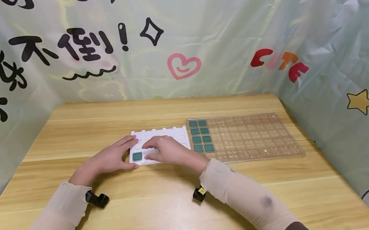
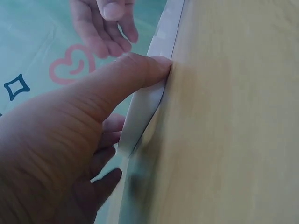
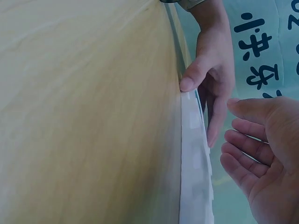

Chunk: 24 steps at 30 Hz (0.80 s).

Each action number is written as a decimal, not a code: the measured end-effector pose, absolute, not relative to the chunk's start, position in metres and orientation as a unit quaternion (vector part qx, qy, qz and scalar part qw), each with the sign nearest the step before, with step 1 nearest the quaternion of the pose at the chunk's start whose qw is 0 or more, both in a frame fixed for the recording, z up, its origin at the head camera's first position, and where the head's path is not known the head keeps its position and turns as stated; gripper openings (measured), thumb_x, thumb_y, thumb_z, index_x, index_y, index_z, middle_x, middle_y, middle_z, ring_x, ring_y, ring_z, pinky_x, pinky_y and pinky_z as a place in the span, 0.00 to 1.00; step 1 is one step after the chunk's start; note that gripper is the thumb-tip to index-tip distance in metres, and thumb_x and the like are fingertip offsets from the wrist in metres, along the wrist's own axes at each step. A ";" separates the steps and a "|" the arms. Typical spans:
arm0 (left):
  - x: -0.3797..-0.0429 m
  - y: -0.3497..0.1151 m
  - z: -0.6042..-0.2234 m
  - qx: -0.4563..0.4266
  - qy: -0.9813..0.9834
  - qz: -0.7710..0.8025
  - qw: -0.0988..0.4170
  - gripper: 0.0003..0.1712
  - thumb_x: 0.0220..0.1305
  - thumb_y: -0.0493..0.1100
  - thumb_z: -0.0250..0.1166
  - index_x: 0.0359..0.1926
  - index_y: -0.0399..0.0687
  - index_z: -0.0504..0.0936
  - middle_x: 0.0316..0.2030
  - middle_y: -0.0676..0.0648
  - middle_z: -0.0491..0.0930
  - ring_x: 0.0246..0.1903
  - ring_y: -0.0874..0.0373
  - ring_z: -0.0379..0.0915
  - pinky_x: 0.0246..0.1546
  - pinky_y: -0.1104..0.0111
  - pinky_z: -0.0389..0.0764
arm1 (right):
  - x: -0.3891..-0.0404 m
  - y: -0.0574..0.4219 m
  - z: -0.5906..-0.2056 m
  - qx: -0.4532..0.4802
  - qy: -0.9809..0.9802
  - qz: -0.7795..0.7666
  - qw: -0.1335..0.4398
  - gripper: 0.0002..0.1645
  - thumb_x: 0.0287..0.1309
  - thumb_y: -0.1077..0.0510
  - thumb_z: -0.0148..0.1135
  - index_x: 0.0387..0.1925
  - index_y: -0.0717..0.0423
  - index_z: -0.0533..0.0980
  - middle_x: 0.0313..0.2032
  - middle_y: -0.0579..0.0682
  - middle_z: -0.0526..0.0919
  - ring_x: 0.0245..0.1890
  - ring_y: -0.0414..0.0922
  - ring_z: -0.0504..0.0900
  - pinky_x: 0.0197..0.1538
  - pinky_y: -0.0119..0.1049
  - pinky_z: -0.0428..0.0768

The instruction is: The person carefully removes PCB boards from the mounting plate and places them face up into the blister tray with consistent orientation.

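A white compartment tray [image 1: 181, 132] lies on the table, one square green chip [image 1: 137, 156] in its near left compartment. My left hand [image 1: 113, 157] grips the tray's left end, thumb on the near edge and fingers toward the far side. In the left wrist view the thumb [image 2: 154, 67] presses against the tray's white side wall [image 2: 142, 105]. Over the tray's middle hovers my right hand [image 1: 169, 149], thumb and fingers apart. Nothing shows between them in the right wrist view, where the right hand [image 3: 266, 149] is beside the tray wall [image 3: 194, 154].
To the right, against the white tray, lies a clear plastic tray [image 1: 250, 138] with many pockets. Several green chips [image 1: 200, 131] fill its two left columns. The wooden table [image 1: 141, 219] is bordered by a printed fabric backdrop [image 1: 222, 26] behind and at both sides.
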<state>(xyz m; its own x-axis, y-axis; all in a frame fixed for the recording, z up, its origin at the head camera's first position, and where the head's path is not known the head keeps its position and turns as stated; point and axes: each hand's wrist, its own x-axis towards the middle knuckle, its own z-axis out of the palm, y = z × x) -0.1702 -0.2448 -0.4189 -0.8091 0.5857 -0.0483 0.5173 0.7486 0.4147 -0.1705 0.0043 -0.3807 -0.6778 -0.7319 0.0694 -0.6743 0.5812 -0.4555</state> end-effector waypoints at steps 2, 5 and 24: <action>-0.170 -0.244 -0.419 0.301 0.929 0.199 0.085 0.57 0.55 0.67 0.69 0.74 0.39 0.59 0.74 0.39 0.52 0.71 0.41 0.50 0.66 0.47 0.60 | -0.171 0.002 -0.382 -0.398 0.887 -0.226 0.063 0.23 0.63 0.48 0.65 0.57 0.51 0.79 0.54 0.44 0.81 0.51 0.38 0.79 0.54 0.28 0.74; -0.170 -0.244 -0.419 0.306 0.926 0.204 0.084 0.54 0.55 0.66 0.68 0.73 0.41 0.61 0.74 0.40 0.54 0.71 0.41 0.50 0.66 0.46 0.60 | -0.172 -0.001 -0.383 -0.397 0.888 -0.221 0.062 0.23 0.63 0.48 0.65 0.57 0.51 0.79 0.54 0.44 0.82 0.51 0.38 0.79 0.54 0.28 0.74; -0.172 -0.246 -0.423 0.308 0.920 0.228 0.079 0.53 0.54 0.68 0.68 0.72 0.44 0.65 0.73 0.41 0.56 0.70 0.40 0.51 0.65 0.43 0.60 | -0.176 -0.025 -0.392 -0.404 0.895 -0.178 0.061 0.24 0.62 0.49 0.66 0.58 0.52 0.79 0.56 0.45 0.81 0.59 0.40 0.75 0.63 0.31 0.68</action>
<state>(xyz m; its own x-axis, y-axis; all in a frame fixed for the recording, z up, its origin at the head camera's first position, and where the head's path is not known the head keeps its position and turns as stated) -0.1722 -0.2456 -0.4225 -0.7973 0.6036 -0.0047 0.5317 0.7059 0.4681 -0.1757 -0.0251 -0.3915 -0.6653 -0.7458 0.0341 -0.7020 0.6094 -0.3686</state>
